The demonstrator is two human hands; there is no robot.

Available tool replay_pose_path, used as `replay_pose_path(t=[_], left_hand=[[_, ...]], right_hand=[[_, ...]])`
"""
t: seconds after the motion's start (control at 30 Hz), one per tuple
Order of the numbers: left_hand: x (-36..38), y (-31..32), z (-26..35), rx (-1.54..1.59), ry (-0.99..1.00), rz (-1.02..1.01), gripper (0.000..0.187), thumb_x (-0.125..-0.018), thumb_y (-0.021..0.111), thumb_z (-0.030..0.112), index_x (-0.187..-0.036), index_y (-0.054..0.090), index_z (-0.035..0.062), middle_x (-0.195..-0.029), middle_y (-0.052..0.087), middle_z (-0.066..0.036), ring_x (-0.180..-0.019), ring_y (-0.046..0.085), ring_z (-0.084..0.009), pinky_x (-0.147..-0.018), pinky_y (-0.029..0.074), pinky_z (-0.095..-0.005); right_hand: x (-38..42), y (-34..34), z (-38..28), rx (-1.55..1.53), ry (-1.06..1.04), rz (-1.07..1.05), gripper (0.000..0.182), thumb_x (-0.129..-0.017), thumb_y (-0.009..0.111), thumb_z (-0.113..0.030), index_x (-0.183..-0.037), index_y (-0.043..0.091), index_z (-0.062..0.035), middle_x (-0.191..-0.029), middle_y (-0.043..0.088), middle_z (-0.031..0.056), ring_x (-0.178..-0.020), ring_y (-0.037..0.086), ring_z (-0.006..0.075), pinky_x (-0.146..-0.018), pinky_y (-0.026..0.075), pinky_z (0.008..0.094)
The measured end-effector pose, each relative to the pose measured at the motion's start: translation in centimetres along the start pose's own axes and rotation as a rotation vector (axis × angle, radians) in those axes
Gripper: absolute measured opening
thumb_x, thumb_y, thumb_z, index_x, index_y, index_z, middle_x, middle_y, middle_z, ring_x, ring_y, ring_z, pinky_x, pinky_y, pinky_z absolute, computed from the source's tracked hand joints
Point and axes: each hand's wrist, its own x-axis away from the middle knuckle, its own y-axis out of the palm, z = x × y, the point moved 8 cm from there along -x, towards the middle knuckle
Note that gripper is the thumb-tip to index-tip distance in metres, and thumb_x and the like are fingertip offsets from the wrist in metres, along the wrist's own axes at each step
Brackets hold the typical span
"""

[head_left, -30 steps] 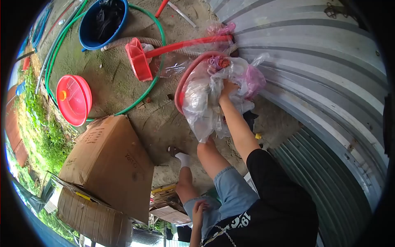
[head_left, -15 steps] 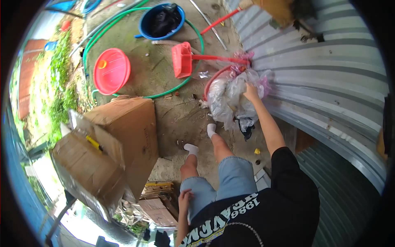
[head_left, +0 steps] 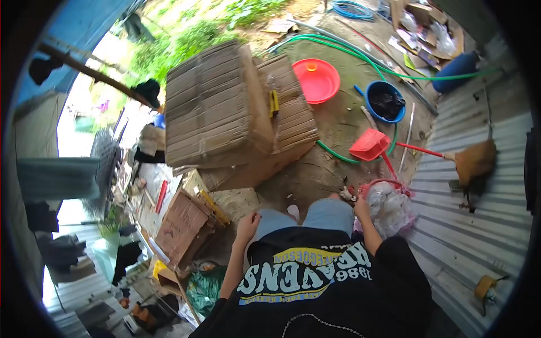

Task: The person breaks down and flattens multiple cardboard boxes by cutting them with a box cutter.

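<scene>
My left hand [head_left: 247,226] hangs beside my left thigh, with its fingers curled in and nothing visible in them. My right hand [head_left: 361,206] is low by my right knee, at the near side of a heap of clear plastic bags [head_left: 389,208]. Its fingers are too small and blurred to tell whether they grip anything. The bags fill a red basket [head_left: 376,182], whose rim shows at the far side. Just beyond the bags lies a red dustpan [head_left: 369,145] with a long handle.
Large cardboard boxes [head_left: 211,107] stand ahead on the left, with a yellow-handled cutter [head_left: 274,103] on one. Beyond are a pink-red basin [head_left: 324,84], a blue basin [head_left: 371,107] holding a black bag, and a green hose [head_left: 338,155]. A broom [head_left: 473,163] rests against the corrugated metal wall [head_left: 445,225].
My view has swung left, towards the boxes. My right hand has come off the top of the plastic bags and drawn back nearer my body. The left hand stays by my thigh.
</scene>
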Motion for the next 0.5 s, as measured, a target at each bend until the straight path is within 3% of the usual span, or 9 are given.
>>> replay_pose_path(t=[0.1, 0.17, 0.23, 0.3, 0.4, 0.43, 0.47, 0.5], left_hand=[[0.4, -3.6, -2.0, 0.032, -0.028, 0.158, 0.020, -0.083, 0.046, 0.020, -0.096, 0.055, 0.0064, -0.065, 0.057, -0.013, -0.065, 0.058, -0.0270, -0.060, 0.043, -0.0358], [0.7, -6.5, -1.2, 0.089, -0.055, 0.315, 0.021, -0.084, 0.043, 0.016, -0.101, 0.052, 0.0076, -0.064, 0.056, -0.013, -0.065, 0.058, -0.0274, -0.060, 0.043, -0.0355], [-0.5, -7.3, -2.5, 0.194, -0.092, 0.336, 0.024, -0.083, 0.044, 0.012, -0.106, 0.049, 0.0065, -0.071, 0.057, -0.012, -0.068, 0.057, -0.0257, -0.062, 0.044, -0.0349], [-1.4, -10.2, -0.8, 0.228, -0.001, 0.507, 0.025, -0.082, 0.045, 0.009, -0.107, 0.048, 0.0032, -0.087, 0.055, -0.012, -0.076, 0.056, -0.0240, -0.066, 0.045, -0.0349], [-4.4, -13.8, -0.2, 0.349, -0.044, 0.625, 0.033, -0.079, 0.050, 0.006, -0.111, 0.046, 0.0020, -0.100, 0.049, -0.015, -0.089, 0.052, -0.0255, -0.075, 0.044, -0.0344], [-5.0, -15.9, 1.5, 0.197, 0.022, 0.719, 0.037, -0.077, 0.052, 0.006, -0.113, 0.044, 0.0037, -0.104, 0.046, -0.016, -0.095, 0.049, -0.0273, -0.080, 0.041, -0.0357], [-5.3, -17.9, 3.3, 0.040, 0.083, 0.804, 0.042, -0.075, 0.055, 0.005, -0.116, 0.043, 0.0053, -0.109, 0.043, -0.016, -0.101, 0.046, -0.0292, -0.085, 0.039, -0.0370], [-6.3, -19.4, 3.5, -0.086, -0.006, 0.843, 0.050, -0.072, 0.058, 0.005, -0.119, 0.041, 0.0086, -0.113, 0.041, -0.016, -0.107, 0.042, -0.0304, -0.089, 0.036, -0.0385]], right_hand=[[-3.7, 2.6, -5.4, 0.104, -0.232, -0.140, 0.026, -0.076, 0.054, -0.024, -0.092, 0.054, -0.0049, -0.086, 0.059, 0.0209, -0.081, 0.057, 0.0356, -0.070, 0.044, 0.0438], [-7.3, 2.7, -9.5, 0.206, -0.243, -0.203, 0.023, -0.076, 0.053, -0.021, -0.093, 0.053, -0.0047, -0.084, 0.059, 0.0193, -0.081, 0.057, 0.0347, -0.068, 0.045, 0.0429], [-10.7, 0.7, -15.5, 0.180, -0.248, -0.117, 0.021, -0.078, 0.051, -0.020, -0.090, 0.054, -0.0035, -0.083, 0.060, 0.0177, -0.079, 0.057, 0.0342, -0.066, 0.045, 0.0410], [-15.8, 0.8, -20.2, 0.132, -0.276, -0.002, 0.022, -0.078, 0.052, -0.022, -0.088, 0.055, -0.0031, -0.080, 0.060, 0.0163, -0.076, 0.059, 0.0322, -0.064, 0.045, 0.0387], [-21.3, 1.1, -29.7, -0.125, -0.355, -0.015, 0.024, -0.079, 0.052, -0.023, -0.092, 0.053, -0.0020, -0.077, 0.061, 0.0143, -0.068, 0.061, 0.0262, -0.062, 0.046, 0.0356], [-23.4, 2.3, -31.8, -0.205, -0.365, -0.035, 0.026, -0.080, 0.052, -0.022, -0.095, 0.052, -0.0016, -0.077, 0.061, 0.0135, -0.066, 0.061, 0.0247, -0.060, 0.046, 0.0345], [-24.3, 4.1, -33.7, -0.348, -0.263, -0.183, 0.029, -0.079, 0.054, -0.024, -0.097, 0.051, -0.0012, -0.080, 0.060, 0.0129, -0.067, 0.060, 0.0233, -0.060, 0.047, 0.0336], [-25.4, 5.4, -35.9, -0.484, -0.160, -0.325, 0.032, -0.079, 0.055, -0.025, -0.099, 0.050, -0.0008, -0.083, 0.059, 0.0123, -0.068, 0.059, 0.0220, -0.059, 0.047, 0.0328]])
